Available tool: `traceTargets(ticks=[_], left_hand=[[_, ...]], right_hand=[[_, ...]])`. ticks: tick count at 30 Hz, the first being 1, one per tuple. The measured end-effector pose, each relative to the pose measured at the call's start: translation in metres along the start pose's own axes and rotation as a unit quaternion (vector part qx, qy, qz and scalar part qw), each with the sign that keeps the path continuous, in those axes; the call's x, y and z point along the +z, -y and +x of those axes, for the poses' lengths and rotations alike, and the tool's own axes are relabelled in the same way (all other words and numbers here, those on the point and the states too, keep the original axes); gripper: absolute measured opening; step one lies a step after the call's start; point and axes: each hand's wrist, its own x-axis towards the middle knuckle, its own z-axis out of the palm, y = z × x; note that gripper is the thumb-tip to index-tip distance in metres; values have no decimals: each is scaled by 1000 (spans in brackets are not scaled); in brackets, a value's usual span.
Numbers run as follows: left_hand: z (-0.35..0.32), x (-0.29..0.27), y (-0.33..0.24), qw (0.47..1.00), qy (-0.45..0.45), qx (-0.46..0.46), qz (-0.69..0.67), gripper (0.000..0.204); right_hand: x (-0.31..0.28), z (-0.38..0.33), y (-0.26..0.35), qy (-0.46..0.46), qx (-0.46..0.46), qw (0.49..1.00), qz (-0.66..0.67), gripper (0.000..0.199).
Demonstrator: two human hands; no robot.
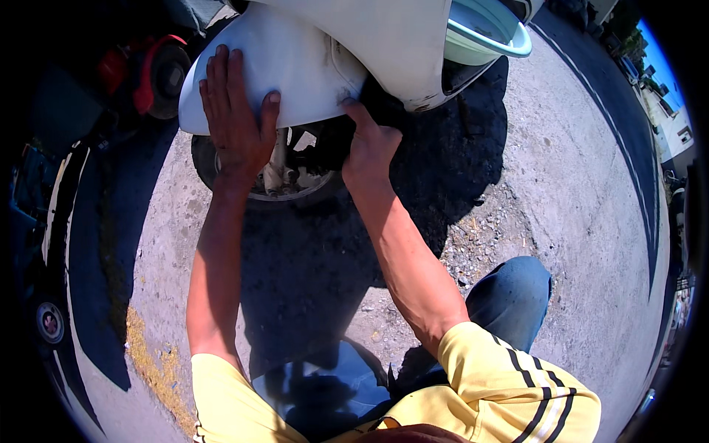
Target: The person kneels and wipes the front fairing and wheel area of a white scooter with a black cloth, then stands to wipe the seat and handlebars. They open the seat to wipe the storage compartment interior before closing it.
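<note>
A white front fender (pixel 299 66) of a scooter sits over a wheel (pixel 204 161) with a dark tyre and light spokes. My left hand (pixel 238 136) lies flat on the fender's left side, its fingers stretched up and the thumb apart. At the fender's lower right edge is my right hand (pixel 369 151), one digit pressed on the rim beside a small dark smudge. Its other fingers are curled in and partly hidden. Just right of that hand hangs the scooter's white body panel (pixel 410 52), scuffed along its lower edge.
A pale green basin (pixel 484 52) rests on the scooter at the upper right. Red bodywork (pixel 148 77) with a black wheel stands at the upper left. Loose gravel (pixel 480 244) lies near my bent right knee (pixel 511 299). A dark car (pixel 50 322) is at the far left.
</note>
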Motion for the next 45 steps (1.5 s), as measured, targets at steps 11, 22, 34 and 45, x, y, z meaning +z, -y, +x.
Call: traceTargets(ticks=[11,22,34,45], left_hand=[[3,1,0,1000,-7,6,2,70],[3,6,3,1000,-18,5,1,75],[-2,6,4,1000,-12,0,1,73],[2,6,4,1000,-19,3,-3,75]], right_hand=[[5,-2,-2,10,40,997,66,36],[5,-1,-7,7,31,998,48,38],[7,-15,2,27,39,992,118,19],[4,-9,-3,42,33,993,104,22]])
